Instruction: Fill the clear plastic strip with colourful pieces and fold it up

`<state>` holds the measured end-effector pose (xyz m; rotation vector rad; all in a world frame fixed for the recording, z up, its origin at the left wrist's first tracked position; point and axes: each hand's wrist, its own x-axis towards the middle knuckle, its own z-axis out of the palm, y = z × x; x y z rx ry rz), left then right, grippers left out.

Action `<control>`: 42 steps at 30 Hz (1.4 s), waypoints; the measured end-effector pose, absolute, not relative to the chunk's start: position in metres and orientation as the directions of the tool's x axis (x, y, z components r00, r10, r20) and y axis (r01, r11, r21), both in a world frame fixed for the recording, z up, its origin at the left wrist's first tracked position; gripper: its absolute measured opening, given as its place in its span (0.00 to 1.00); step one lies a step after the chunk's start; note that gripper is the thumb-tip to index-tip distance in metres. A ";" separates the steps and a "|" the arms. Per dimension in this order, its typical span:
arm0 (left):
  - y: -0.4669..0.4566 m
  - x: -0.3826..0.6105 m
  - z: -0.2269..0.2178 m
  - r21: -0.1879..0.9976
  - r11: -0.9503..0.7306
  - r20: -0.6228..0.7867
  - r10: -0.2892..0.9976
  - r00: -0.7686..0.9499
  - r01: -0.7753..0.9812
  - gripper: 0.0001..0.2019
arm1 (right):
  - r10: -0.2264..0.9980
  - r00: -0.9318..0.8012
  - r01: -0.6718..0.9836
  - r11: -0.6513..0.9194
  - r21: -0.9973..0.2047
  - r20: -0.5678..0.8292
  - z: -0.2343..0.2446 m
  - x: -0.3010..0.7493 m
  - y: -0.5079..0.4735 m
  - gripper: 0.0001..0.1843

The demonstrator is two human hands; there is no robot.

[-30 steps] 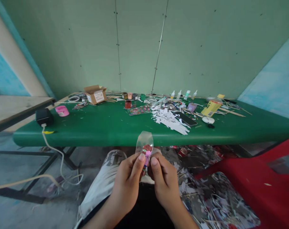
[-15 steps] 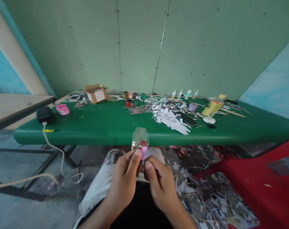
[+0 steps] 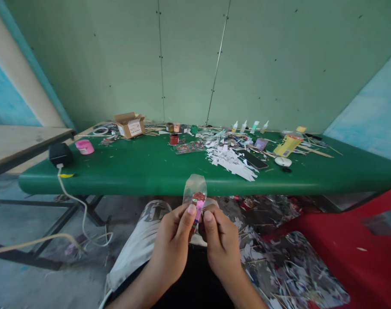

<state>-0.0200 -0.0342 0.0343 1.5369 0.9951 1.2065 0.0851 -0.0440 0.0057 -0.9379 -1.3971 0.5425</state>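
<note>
Above my lap, a small clear plastic piece with a red and pink printed figure stands upright between my hands. My left hand is closed on it, thumb pressed flat over its lower left side. Close against its lower right edge is my right hand, with thumb and curled fingers pinched together. Whatever lies between those right fingers is hidden. The rounded, see-through top of the piece sticks up past both thumbs, and its lower end is covered by my fingers.
A green-covered table spans the front, bearing white paper scraps, a phone, a paint jar, a cardboard box and a yellow-labelled bottle. On the right stands a red chair. Scraps litter the floor; a cable hangs left.
Both hands have shifted slightly right with the plastic piece, which has dropped a little. My right thumb now sits higher along the piece's edge.
</note>
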 end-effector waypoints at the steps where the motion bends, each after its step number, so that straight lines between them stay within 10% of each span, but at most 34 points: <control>1: -0.034 -0.020 0.035 0.965 -0.257 0.243 0.952 0.189 0.053 0.20 | 0.802 0.133 0.214 0.550 -0.807 0.582 0.006 0.085 -0.044 0.19; 42: -0.032 -0.022 0.035 0.955 -0.287 0.271 0.944 0.187 0.068 0.20 | 0.784 0.142 0.194 0.577 -0.793 0.605 0.001 0.081 -0.044 0.16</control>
